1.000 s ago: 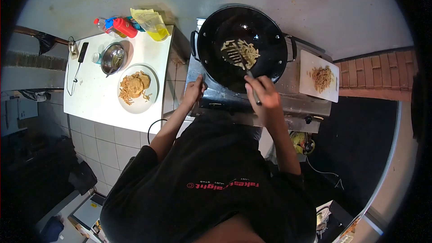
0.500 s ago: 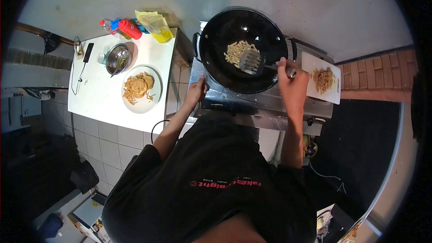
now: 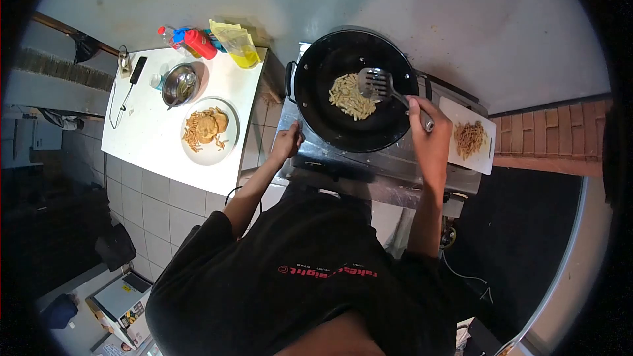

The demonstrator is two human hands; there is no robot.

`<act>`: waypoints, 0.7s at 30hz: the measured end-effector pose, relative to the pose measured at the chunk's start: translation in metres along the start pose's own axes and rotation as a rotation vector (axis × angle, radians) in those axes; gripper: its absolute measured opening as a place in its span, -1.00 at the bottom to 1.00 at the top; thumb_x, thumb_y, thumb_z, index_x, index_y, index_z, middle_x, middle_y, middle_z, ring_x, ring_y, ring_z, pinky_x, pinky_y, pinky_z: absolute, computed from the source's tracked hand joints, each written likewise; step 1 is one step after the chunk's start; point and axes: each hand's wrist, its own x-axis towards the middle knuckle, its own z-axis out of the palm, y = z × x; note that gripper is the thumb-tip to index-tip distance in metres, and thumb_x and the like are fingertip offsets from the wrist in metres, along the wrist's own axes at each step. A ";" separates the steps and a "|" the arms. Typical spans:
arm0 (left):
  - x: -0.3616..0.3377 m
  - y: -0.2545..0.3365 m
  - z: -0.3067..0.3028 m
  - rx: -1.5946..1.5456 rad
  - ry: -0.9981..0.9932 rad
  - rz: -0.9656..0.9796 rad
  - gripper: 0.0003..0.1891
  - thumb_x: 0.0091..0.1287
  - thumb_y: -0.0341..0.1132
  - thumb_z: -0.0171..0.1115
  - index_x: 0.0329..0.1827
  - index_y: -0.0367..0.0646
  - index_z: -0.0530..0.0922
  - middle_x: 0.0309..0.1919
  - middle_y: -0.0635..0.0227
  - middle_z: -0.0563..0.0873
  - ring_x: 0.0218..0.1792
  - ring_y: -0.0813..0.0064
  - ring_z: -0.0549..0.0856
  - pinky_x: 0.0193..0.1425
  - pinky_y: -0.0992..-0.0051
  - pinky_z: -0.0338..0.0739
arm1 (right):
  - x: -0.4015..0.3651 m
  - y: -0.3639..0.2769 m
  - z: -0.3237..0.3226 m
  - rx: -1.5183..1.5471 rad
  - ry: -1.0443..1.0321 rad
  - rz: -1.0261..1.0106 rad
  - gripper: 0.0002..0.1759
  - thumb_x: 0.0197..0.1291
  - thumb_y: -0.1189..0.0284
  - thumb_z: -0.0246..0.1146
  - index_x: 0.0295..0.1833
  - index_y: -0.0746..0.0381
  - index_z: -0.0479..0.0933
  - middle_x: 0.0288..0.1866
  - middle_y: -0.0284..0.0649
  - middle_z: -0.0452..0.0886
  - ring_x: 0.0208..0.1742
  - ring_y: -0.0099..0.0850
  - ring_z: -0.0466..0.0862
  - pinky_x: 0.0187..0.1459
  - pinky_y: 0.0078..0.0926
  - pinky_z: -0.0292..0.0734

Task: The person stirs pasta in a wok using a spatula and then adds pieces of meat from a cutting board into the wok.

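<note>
My right hand is closed around the handle of a slotted metal spatula. The spatula's head is in a large black wok, at the upper right edge of a pile of pale chopped pieces. The wok sits on a metal stove. My left hand is at the stove's left front edge, below the wok's left handle, with its fingers curled; whether it grips anything there is hidden.
Right of the wok lies a white cutting board with brown chopped pieces. On the white table at the left are a plate of food, a metal bowl, a red bottle and a yellow bag.
The spatula's head has moved up from the lower right side of the pale pieces to their upper right edge. The camera view has shifted slightly, and my left hand stays by the stove edge.
</note>
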 end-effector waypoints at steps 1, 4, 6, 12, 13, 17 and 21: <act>-0.003 0.003 0.003 -0.016 0.015 0.037 -0.29 0.46 0.22 -0.07 -0.79 -0.10 0.39 -0.86 0.47 0.34 -0.84 0.61 0.28 -0.71 0.54 0.03 | 0.005 -0.003 -0.004 0.004 -0.003 -0.004 -0.76 0.33 0.38 0.22 -0.15 0.38 0.62 -0.39 -0.02 0.64 -0.38 -0.24 0.62 -0.24 -0.39 0.48; -0.014 0.014 0.004 0.009 0.060 0.033 -0.30 0.47 0.20 -0.07 -0.79 -0.11 0.39 -0.85 0.46 0.36 -0.82 0.61 0.30 -0.68 0.54 0.06 | 0.007 -0.002 -0.008 0.003 -0.077 0.056 -0.80 0.32 0.42 0.22 -0.09 0.34 0.62 -0.21 -0.03 0.67 -0.16 -0.10 0.66 -0.06 -0.35 0.50; -0.016 0.013 0.006 0.023 0.109 0.000 -0.30 0.47 0.18 -0.06 -0.79 -0.12 0.40 -0.84 0.46 0.37 -0.80 0.62 0.32 -0.67 0.54 0.08 | 0.010 0.012 -0.005 -0.001 -0.112 0.007 -0.82 0.32 0.44 0.21 -0.07 0.31 0.62 -0.19 -0.05 0.64 -0.15 -0.14 0.65 -0.08 -0.37 0.49; -0.050 0.015 0.022 -0.028 0.363 0.143 -0.47 0.48 0.09 -0.03 -0.49 -0.18 0.53 -0.73 0.53 0.41 -0.77 0.67 0.31 -0.67 0.58 0.14 | 0.005 0.031 0.004 0.078 -0.200 -0.071 -0.85 0.34 0.47 0.18 -0.12 0.30 0.60 -0.23 -0.14 0.59 -0.28 -0.26 0.63 -0.19 -0.43 0.49; -0.062 0.012 0.023 -0.102 0.363 0.156 -0.51 0.48 0.08 -0.02 -0.41 -0.17 0.53 -0.71 0.55 0.38 -0.77 0.69 0.29 -0.69 0.61 0.12 | 0.005 0.029 0.004 0.179 -0.209 0.030 -0.85 0.36 0.46 0.17 -0.13 0.30 0.59 -0.26 -0.18 0.57 -0.37 -0.37 0.60 -0.28 -0.48 0.45; -0.107 0.000 0.030 -0.383 0.338 0.193 -0.75 0.48 -0.17 -0.01 -0.19 -0.16 0.52 -0.62 0.56 0.37 -0.68 0.71 0.33 -0.62 0.64 0.22 | 0.004 0.044 0.005 0.570 -0.236 0.252 -0.80 0.44 0.38 0.10 -0.15 0.29 0.53 -0.38 -0.32 0.45 -0.55 -0.65 0.44 -0.53 -0.61 0.30; -0.141 -0.022 0.057 -0.301 0.565 0.404 -0.74 0.20 -0.56 -0.12 -0.17 -0.19 0.54 -0.46 0.49 0.50 -0.46 0.64 0.49 -0.32 0.62 0.43 | -0.003 0.059 -0.002 0.797 -0.237 0.361 -0.73 0.46 0.28 0.06 -0.13 0.29 0.48 -0.40 -0.32 0.39 -0.55 -0.61 0.41 -0.57 -0.61 0.29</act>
